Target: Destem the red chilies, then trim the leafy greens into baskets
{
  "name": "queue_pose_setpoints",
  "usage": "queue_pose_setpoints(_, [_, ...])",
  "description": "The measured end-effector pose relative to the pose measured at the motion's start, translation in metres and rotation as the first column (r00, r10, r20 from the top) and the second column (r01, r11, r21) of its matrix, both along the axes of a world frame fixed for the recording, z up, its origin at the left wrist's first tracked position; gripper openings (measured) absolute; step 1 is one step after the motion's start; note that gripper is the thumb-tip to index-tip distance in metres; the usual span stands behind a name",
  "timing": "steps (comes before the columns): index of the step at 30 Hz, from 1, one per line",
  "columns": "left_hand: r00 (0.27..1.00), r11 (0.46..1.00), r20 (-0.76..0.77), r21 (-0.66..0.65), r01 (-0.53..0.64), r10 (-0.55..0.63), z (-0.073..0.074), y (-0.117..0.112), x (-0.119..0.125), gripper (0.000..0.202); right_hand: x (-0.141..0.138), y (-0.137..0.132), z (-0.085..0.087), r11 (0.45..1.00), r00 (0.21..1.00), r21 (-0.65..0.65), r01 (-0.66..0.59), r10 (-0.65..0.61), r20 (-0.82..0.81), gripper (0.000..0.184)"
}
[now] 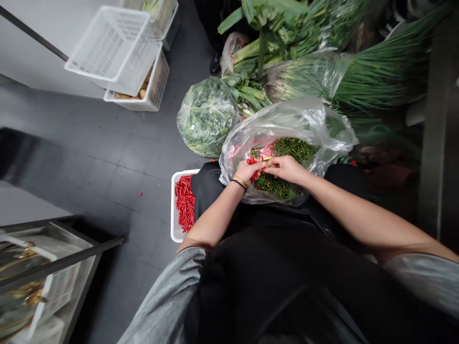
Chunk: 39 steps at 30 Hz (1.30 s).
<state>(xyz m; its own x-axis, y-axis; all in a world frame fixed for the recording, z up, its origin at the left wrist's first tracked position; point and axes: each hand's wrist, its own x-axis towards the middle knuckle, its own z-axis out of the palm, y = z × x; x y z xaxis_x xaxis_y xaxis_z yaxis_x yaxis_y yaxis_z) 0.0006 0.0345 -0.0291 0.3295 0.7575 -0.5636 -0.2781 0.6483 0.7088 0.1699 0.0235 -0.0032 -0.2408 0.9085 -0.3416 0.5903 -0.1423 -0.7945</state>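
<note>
My left hand (245,170) is closed around a small bunch of red chili peppers (254,163) at the mouth of a clear plastic bag (287,122) resting on my lap. My right hand (285,168) pinches at the same bunch, fingertips against the left hand. Inside the bag lies a heap of green chili stems (294,149). A white basket (175,205) with red chilies (185,203) sits on the floor by my left knee. A bracelet and a dark band circle my left wrist.
A tied bag of leafy greens (207,117) and bundles of scallions (373,79) and other stalks lie on the floor ahead. Stacked white crates (118,48) stand at the upper left. A metal rack (53,267) stands at the lower left. One red chili (139,194) lies loose on the dark tiles.
</note>
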Motion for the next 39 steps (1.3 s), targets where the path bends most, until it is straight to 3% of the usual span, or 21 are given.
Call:
queue_pose_setpoints(2, [0.998,0.999,0.061,-0.026,-0.020,0.021,0.002,0.001,-0.005,0.032,0.000,0.003,-0.001,0.993,0.987,-0.105,0.056,-0.071,-0.146,0.031])
queue_pose_setpoints(4, [0.982,0.997,0.187,-0.081,-0.009,0.024,0.005,0.003,-0.013,0.030,0.002,0.014,-0.003,0.977,0.968,-0.137,0.164,-0.186,-0.169,0.031])
queue_pose_setpoints(6, [0.941,0.995,0.339,-0.088,0.035,-0.003,0.007,0.005,-0.020,0.029,-0.001,0.029,-0.005,0.978,0.976,-0.045,0.204,-0.206,-0.064,0.023])
queue_pose_setpoints(8, [0.904,0.997,0.427,-0.051,0.055,-0.028,0.009,0.006,-0.026,0.029,-0.012,0.044,-0.007,0.992,0.991,0.076,0.102,-0.108,0.081,0.013])
queue_pose_setpoints(11, [0.925,0.999,0.378,-0.030,-0.034,0.043,0.008,0.006,-0.029,0.028,-0.034,0.054,-0.006,0.999,0.993,0.025,-0.040,0.037,0.113,0.017])
queue_pose_setpoints(14, [0.942,0.987,0.295,-0.019,-0.160,0.159,0.004,0.004,-0.027,0.029,-0.043,0.044,-0.004,0.982,0.993,-0.186,-0.015,-0.006,-0.116,0.033])
queue_pose_setpoints(17, [0.944,0.979,0.272,0.029,-0.200,0.185,-0.001,0.004,-0.022,0.030,-0.039,0.019,-0.005,0.962,0.953,-0.271,-0.001,-0.081,-0.292,0.048])
queue_pose_setpoints(20, [0.954,0.979,0.255,0.088,-0.182,0.155,-0.005,0.003,-0.015,0.029,-0.035,-0.004,-0.006,0.959,0.926,-0.279,0.050,-0.149,-0.347,0.053])
queue_pose_setpoints(22, [0.965,0.984,0.229,0.094,-0.153,0.129,-0.007,0.002,-0.012,0.028,-0.033,-0.013,-0.004,0.973,0.926,-0.219,0.069,-0.144,-0.350,0.051])
queue_pose_setpoints(25, [0.964,0.992,0.254,0.069,-0.101,0.081,-0.004,-0.002,-0.013,0.030,-0.028,-0.020,0.002,0.995,0.944,-0.092,-0.029,-0.003,-0.330,0.046])
queue_pose_setpoints(28, [0.935,0.997,0.355,0.073,-0.030,0.002,0.003,-0.004,-0.021,0.041,-0.021,-0.023,0.008,0.969,0.945,-0.189,-0.160,0.095,-0.313,0.046])
queue_pose_setpoints(31, [0.922,0.995,0.386,0.096,-0.002,-0.036,0.011,-0.006,-0.027,0.045,-0.017,-0.026,0.009,0.883,0.918,-0.446,-0.144,-0.050,-0.394,0.048])
queue_pose_setpoints(33, [0.931,0.995,0.364,0.102,-0.001,-0.037,0.013,-0.006,-0.026,0.041,-0.017,-0.028,0.010,0.837,0.885,-0.534,-0.120,-0.154,-0.439,0.048])
queue_pose_setpoints(39, [0.962,0.980,0.271,0.192,-0.051,-0.003,0.006,-0.007,-0.015,0.038,-0.023,-0.037,0.015,0.899,0.790,-0.434,-0.062,-0.221,-0.571,0.042])
